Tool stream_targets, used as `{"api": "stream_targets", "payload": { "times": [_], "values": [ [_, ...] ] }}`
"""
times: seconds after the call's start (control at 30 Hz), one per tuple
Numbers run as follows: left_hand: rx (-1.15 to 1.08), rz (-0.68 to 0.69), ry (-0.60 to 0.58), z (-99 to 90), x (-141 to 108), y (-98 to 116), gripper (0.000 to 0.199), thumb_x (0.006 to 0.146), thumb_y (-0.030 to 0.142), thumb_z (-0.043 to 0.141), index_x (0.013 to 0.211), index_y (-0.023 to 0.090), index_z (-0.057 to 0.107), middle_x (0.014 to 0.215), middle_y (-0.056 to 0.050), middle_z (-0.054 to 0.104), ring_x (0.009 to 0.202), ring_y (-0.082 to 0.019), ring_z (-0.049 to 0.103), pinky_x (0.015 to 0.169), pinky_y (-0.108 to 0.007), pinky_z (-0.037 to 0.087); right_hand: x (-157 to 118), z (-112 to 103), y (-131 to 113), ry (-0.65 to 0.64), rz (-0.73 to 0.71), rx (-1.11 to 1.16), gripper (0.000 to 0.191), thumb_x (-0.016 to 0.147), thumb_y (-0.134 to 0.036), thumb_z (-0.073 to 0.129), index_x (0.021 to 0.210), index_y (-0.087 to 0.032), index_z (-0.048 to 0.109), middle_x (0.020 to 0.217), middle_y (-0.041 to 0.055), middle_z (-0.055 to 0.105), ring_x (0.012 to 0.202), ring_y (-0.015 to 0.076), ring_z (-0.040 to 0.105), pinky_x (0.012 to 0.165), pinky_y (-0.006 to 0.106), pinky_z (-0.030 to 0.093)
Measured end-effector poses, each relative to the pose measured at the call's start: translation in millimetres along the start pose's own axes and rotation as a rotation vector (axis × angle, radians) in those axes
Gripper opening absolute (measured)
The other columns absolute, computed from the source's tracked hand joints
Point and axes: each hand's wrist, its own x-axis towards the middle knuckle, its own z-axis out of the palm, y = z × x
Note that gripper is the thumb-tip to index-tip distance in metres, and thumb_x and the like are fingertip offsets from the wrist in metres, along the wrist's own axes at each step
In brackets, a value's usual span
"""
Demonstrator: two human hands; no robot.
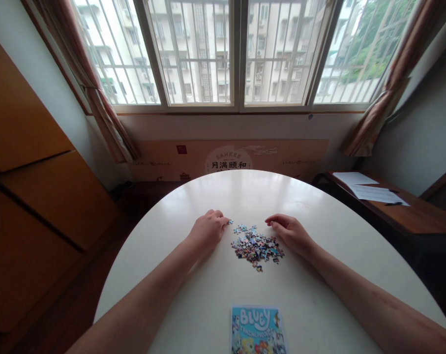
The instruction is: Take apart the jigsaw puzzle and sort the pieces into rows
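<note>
A loose heap of small jigsaw puzzle pieces (257,247) lies on the white round table (193,314). Left of the heap's far end is my left hand (210,228), its fingers bent and closed. A light blue puzzle piece (230,221) shows at the tips of its thumb and index finger. My right hand (291,232) rests on its side just right of the heap, fingers curled with the thumb close against them. Whatever may be between those fingertips is too small to make out. Nearer to me lies a blue picture card (257,330) printed "BLUEY", cut off by the lower edge.
Beyond the table, a printed cardboard panel (152,160) stands under the barred window (200,54). On the right, a brown desk (414,219) bears paper sheets (373,192) and dark pens. A wooden cabinet (34,216) stands at left.
</note>
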Motion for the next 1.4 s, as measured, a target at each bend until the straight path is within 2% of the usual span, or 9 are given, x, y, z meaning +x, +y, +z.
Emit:
{"api": "stream_targets", "payload": {
  "times": [0.23, 0.33, 0.43, 0.57, 0.67, 0.9, 1.13, 1.27, 1.4],
  "values": [
    [-0.026, -0.079, 0.101, 5.6, 3.4, -3.8, 0.025, 0.090, 0.029, 0.058, 0.109, 0.020, 0.072, 0.109, -0.008, 0.069, 0.104, -0.025, 0.058, 0.090, -0.036, 0.049, 0.0, 0.9, 0.0, 0.005, -0.001, -0.013, 0.022, 0.080, -0.034, 0.057, 0.089, -0.020, 0.072, 0.090, 0.0071, 0.074, 0.090, 0.0244, 0.067, 0.084, 0.037, 0.051],
    [-0.014, -0.082, 0.106, 10.6, 7.9, -3.9, 0.022, 0.089, 0.032, 0.060, 0.099, 0.020, 0.075, 0.102, -0.008, 0.070, 0.099, -0.025, 0.058, 0.090, -0.037, 0.048, -0.3, 1.7, -1.3, 0.009, 0.002, -0.019, 0.023, 0.080, -0.034, 0.057, 0.089, -0.020, 0.072, 0.090, 0.0073, 0.074, 0.090, 0.0248, 0.067, 0.084, 0.038, 0.051],
    [-0.019, -0.083, 0.107, 15.1, 13.8, -5.5, 0.020, 0.090, 0.025, 0.058, 0.097, 0.023, 0.077, 0.101, -0.006, 0.070, 0.096, -0.024, 0.058, 0.091, -0.036, 0.047, -0.2, 2.1, -2.1, 0.007, 0.003, -0.022, 0.023, 0.080, -0.034, 0.056, 0.089, -0.020, 0.072, 0.089, 0.0075, 0.074, 0.089, 0.0248, 0.067, 0.083, 0.038, 0.051],
    [-0.019, -0.169, 0.184, 18.6, 17.4, -10.5, 0.033, 0.090, 0.014, 0.054, 0.115, 0.025, 0.072, 0.110, -0.004, 0.071, 0.100, -0.024, 0.058, 0.092, -0.036, 0.045, 0.8, 1.8, -0.8, 0.002, 0.004, -0.038, 0.023, 0.081, -0.034, 0.056, 0.090, -0.020, 0.072, 0.090, 0.0071, 0.074, 0.089, 0.0244, 0.067, 0.084, 0.037, 0.050],
    [0.013, -0.220, 0.214, 18.3, 13.7, -9.8, 0.034, 0.092, 0.013, 0.049, 0.116, 0.024, 0.071, 0.109, -0.005, 0.072, 0.100, -0.025, 0.059, 0.090, -0.040, 0.044, 1.2, 1.4, 0.3, 0.001, 0.005, -0.047, 0.023, 0.081, -0.033, 0.056, 0.090, -0.020, 0.072, 0.091, 0.0070, 0.074, 0.090, 0.0242, 0.067, 0.084, 0.037, 0.050],
    [0.221, -0.102, 0.063, 13.6, 2.5, 18.7, 0.029, 0.086, 0.006, 0.046, 0.094, 0.018, 0.072, 0.097, -0.011, 0.071, 0.097, -0.029, 0.056, 0.083, -0.043, 0.039, 0.6, 0.7, 0.8, -0.003, 0.009, -0.044, 0.024, 0.082, -0.033, 0.055, 0.092, -0.019, 0.072, 0.091, 0.0075, 0.073, 0.090, 0.0239, 0.067, 0.084, 0.036, 0.050],
    [0.137, 0.023, 0.039, 17.3, 9.1, 6.1, 0.041, 0.085, 0.004, 0.045, 0.118, 0.018, 0.065, 0.118, -0.007, 0.069, 0.109, -0.025, 0.055, 0.095, -0.042, 0.036, 0.6, 1.7, 1.1, -0.013, 0.013, -0.042, 0.026, 0.082, -0.034, 0.055, 0.093, -0.017, 0.071, 0.092, 0.0081, 0.073, 0.091, 0.0232, 0.067, 0.084, 0.035, 0.050],
    [0.092, 0.057, 0.068, 22.9, 8.7, -2.9, 0.048, 0.085, 0.004, 0.045, 0.128, 0.018, 0.061, 0.132, -0.006, 0.064, 0.122, -0.024, 0.051, 0.105, -0.040, 0.033, 0.4, 0.9, 2.0, -0.017, 0.010, -0.050, 0.026, 0.083, -0.034, 0.055, 0.093, -0.017, 0.071, 0.092, 0.0082, 0.074, 0.089, 0.0229, 0.068, 0.083, 0.035, 0.051],
    [0.111, -0.038, 0.193, 8.6, 4.1, -4.2, 0.049, 0.085, 0.003, 0.044, 0.128, 0.015, 0.062, 0.130, -0.009, 0.065, 0.117, -0.024, 0.055, 0.099, -0.039, 0.041, -0.8, 0.4, 2.0, -0.022, -0.003, -0.057, 0.025, 0.083, -0.034, 0.055, 0.092, -0.018, 0.072, 0.092, 0.0078, 0.074, 0.089, 0.0226, 0.068, 0.083, 0.035, 0.051]
  ]
}}
